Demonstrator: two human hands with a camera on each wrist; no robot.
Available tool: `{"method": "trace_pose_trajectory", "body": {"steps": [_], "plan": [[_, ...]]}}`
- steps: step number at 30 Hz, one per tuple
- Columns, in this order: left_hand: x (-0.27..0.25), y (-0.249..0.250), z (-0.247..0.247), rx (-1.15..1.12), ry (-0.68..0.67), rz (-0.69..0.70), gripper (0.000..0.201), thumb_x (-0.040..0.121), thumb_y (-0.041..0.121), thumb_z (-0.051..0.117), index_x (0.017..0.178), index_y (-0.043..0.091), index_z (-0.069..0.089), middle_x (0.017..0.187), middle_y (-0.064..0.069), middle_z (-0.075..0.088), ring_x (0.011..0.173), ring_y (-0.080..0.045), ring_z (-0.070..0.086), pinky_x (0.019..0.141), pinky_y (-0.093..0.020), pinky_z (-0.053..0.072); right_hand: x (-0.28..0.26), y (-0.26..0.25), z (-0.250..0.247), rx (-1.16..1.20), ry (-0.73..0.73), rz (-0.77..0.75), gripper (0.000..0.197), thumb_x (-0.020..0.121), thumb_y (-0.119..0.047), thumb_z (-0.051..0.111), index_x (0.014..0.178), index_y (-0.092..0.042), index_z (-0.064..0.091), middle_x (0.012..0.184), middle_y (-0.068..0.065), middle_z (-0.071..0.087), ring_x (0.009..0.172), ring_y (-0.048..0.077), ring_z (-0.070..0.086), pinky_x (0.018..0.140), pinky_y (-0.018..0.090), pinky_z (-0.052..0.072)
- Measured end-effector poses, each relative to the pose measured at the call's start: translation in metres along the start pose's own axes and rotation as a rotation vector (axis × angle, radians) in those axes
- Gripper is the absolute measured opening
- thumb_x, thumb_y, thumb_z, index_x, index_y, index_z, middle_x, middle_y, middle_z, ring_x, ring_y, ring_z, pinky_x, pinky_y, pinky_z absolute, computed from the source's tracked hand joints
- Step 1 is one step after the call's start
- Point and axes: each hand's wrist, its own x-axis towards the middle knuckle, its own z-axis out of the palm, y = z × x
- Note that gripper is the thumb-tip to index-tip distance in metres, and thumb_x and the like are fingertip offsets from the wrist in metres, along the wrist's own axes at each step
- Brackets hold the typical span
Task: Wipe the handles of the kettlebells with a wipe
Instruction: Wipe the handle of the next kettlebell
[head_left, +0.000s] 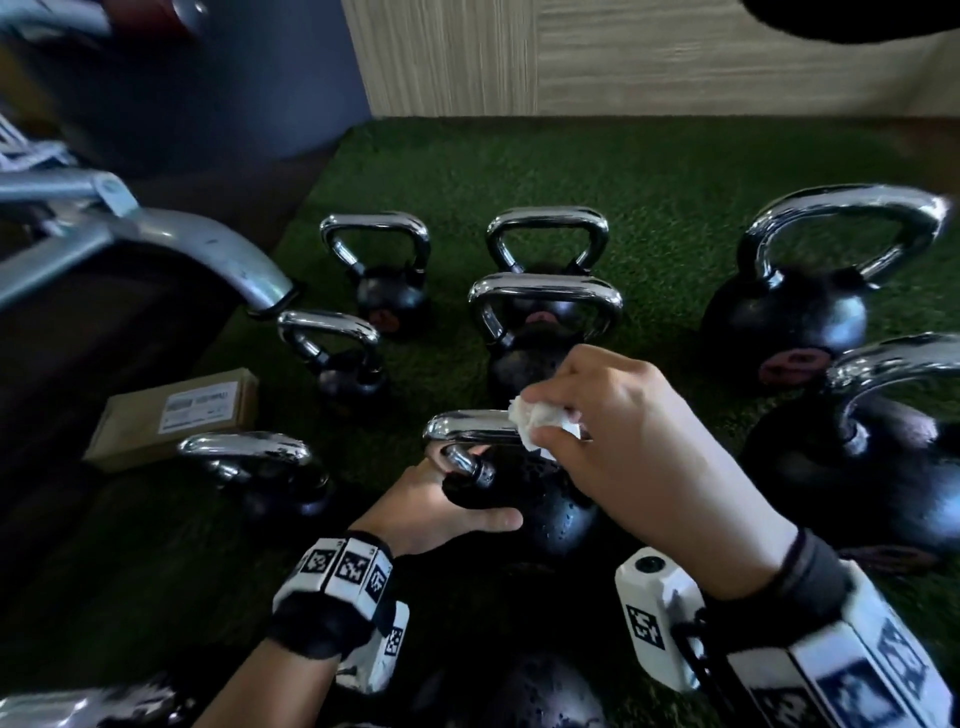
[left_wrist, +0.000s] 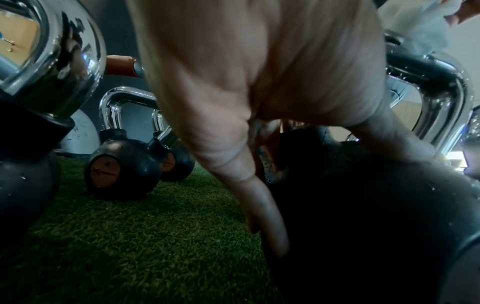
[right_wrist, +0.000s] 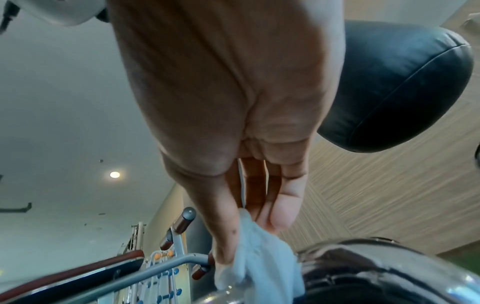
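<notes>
Several black kettlebells with chrome handles stand on green turf (head_left: 675, 171). The nearest centre kettlebell (head_left: 556, 514) is speckled with droplets. My left hand (head_left: 441, 499) grips its body just below the handle (head_left: 467, 422), thumb across the front. In the left wrist view, the fingers (left_wrist: 262, 216) reach down the dark ball (left_wrist: 363, 205). My right hand (head_left: 597, 426) pinches a crumpled white wipe (head_left: 535, 421) and presses it on the top bar of that handle. The right wrist view shows the wipe (right_wrist: 262, 257) against the chrome bar (right_wrist: 389, 267).
Other kettlebells stand behind (head_left: 540, 322), to the left (head_left: 260, 467) and, larger, to the right (head_left: 883, 441). A cardboard box (head_left: 176, 415) lies at the turf's left edge. A grey machine frame (head_left: 156, 239) juts in from the left. A wood-panelled wall (head_left: 623, 52) closes the back.
</notes>
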Motion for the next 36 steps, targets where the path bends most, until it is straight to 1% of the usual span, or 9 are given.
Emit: {"method": "trace_pose_trajectory", "body": {"steps": [4, 9, 14, 17, 22, 25, 30, 33, 36], "plan": [[0.003, -0.004, 0.0, -0.022, -0.007, 0.033, 0.073, 0.058, 0.07, 0.087, 0.122, 0.063, 0.054, 0.122, 0.036, 0.061, 0.117, 0.015, 0.053, 0.109, -0.025, 0.043, 0.007, 0.0, 0.015, -0.162, 0.008, -0.065, 0.031, 0.057, 0.003, 0.083, 0.063, -0.024, 0.07, 0.074, -0.005, 0.055, 0.067, 0.014, 0.056, 0.063, 0.024, 0.043], [0.003, -0.008, 0.001, -0.04, 0.002, 0.062, 0.059, 0.062, 0.065, 0.087, 0.109, 0.068, 0.05, 0.117, 0.037, 0.057, 0.114, 0.012, 0.051, 0.099, -0.015, 0.039, 0.003, 0.016, 0.005, -0.148, -0.013, -0.01, 0.018, 0.071, -0.001, 0.081, 0.071, -0.017, 0.075, 0.076, -0.007, 0.059, 0.068, 0.005, 0.054, 0.066, 0.02, 0.04], [0.006, -0.016, 0.003, -0.054, 0.022, 0.045, 0.103, 0.05, 0.082, 0.081, 0.141, 0.05, 0.044, 0.139, 0.022, 0.052, 0.133, -0.003, 0.045, 0.11, -0.027, 0.036, -0.004, 0.024, -0.007, -0.086, -0.005, 0.119, 0.009, 0.084, -0.019, 0.078, 0.088, -0.026, 0.081, 0.087, -0.014, 0.059, 0.071, 0.0, 0.052, 0.077, 0.025, 0.048], [0.007, -0.017, 0.003, -0.065, 0.022, 0.068, 0.099, 0.053, 0.079, 0.082, 0.14, 0.048, 0.046, 0.137, 0.024, 0.052, 0.131, -0.003, 0.047, 0.104, -0.023, 0.035, -0.011, 0.015, 0.001, -0.094, 0.04, 0.117, 0.009, 0.081, -0.012, 0.08, 0.081, -0.021, 0.08, 0.087, -0.006, 0.063, 0.071, 0.011, 0.06, 0.072, 0.033, 0.054], [0.005, -0.014, 0.003, -0.087, 0.028, 0.056, 0.083, 0.059, 0.069, 0.085, 0.131, 0.047, 0.05, 0.126, 0.025, 0.051, 0.122, -0.001, 0.045, 0.1, -0.021, 0.033, -0.033, 0.048, -0.011, -0.092, 0.115, 0.313, 0.018, 0.069, -0.008, 0.087, 0.081, -0.021, 0.082, 0.073, -0.007, 0.069, 0.067, 0.007, 0.061, 0.066, 0.011, 0.036], [0.007, -0.017, 0.004, -0.109, 0.035, 0.058, 0.091, 0.055, 0.073, 0.085, 0.135, 0.046, 0.05, 0.131, 0.023, 0.054, 0.125, -0.003, 0.048, 0.104, -0.024, 0.037, -0.041, 0.056, -0.007, -0.028, 0.14, 0.358, 0.023, 0.068, -0.012, 0.09, 0.085, -0.026, 0.083, 0.07, -0.013, 0.07, 0.076, 0.002, 0.063, 0.069, 0.004, 0.041], [0.012, -0.022, 0.006, -0.115, 0.054, 0.045, 0.103, 0.046, 0.08, 0.085, 0.136, 0.042, 0.054, 0.132, 0.019, 0.058, 0.127, -0.006, 0.053, 0.111, -0.034, 0.044, -0.046, 0.07, 0.001, 0.134, 0.134, 0.447, 0.026, 0.068, -0.015, 0.092, 0.086, -0.031, 0.083, 0.068, -0.015, 0.074, 0.07, 0.001, 0.069, 0.069, 0.011, 0.052], [0.013, -0.024, 0.007, -0.145, 0.066, 0.019, 0.104, 0.04, 0.082, 0.085, 0.132, 0.046, 0.054, 0.13, 0.017, 0.059, 0.121, -0.009, 0.058, 0.103, -0.04, 0.053, -0.053, 0.085, 0.015, 0.326, 0.108, 0.526, 0.029, 0.066, -0.011, 0.093, 0.087, -0.027, 0.083, 0.077, -0.01, 0.078, 0.075, 0.012, 0.075, 0.08, 0.039, 0.062], [0.013, -0.024, 0.009, -0.149, 0.076, 0.035, 0.1, 0.044, 0.079, 0.086, 0.133, 0.047, 0.054, 0.129, 0.019, 0.059, 0.122, -0.007, 0.056, 0.105, -0.038, 0.051, -0.055, 0.095, 0.025, 0.467, 0.163, 0.56, 0.028, 0.067, -0.003, 0.091, 0.087, -0.02, 0.082, 0.081, -0.002, 0.08, 0.08, 0.018, 0.077, 0.079, 0.035, 0.062]]}}
